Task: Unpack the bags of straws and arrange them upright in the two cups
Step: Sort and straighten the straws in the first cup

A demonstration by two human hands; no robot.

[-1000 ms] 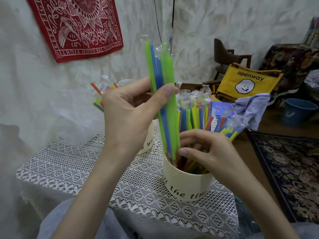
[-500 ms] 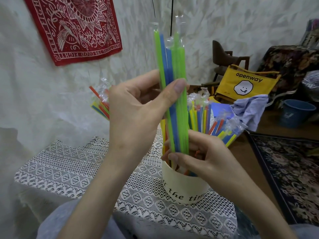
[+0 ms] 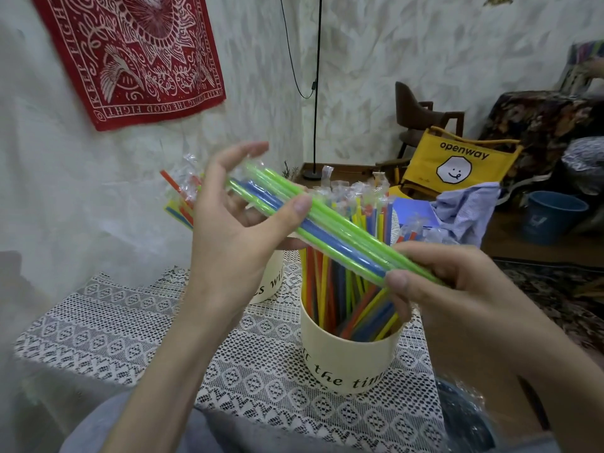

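You hold a bundle of green and blue straws (image 3: 327,230) slantwise between your hands, just above the near cup (image 3: 349,361), which already stands packed with coloured straws. Your left hand (image 3: 235,237) pinches the upper end between thumb and fingers; your right hand (image 3: 438,289) pinches the lower end. The far cup (image 3: 266,282) sits behind your left wrist. This looks like the placing step: next, tip the bundle upright and lower it into a cup.

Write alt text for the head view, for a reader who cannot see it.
Both hands hold a bundle of green and blue straws slantwise above a cream cup packed with colourful straws: left hand at its upper end, right hand at its lower. A second cup stands behind on the lace tablecloth.
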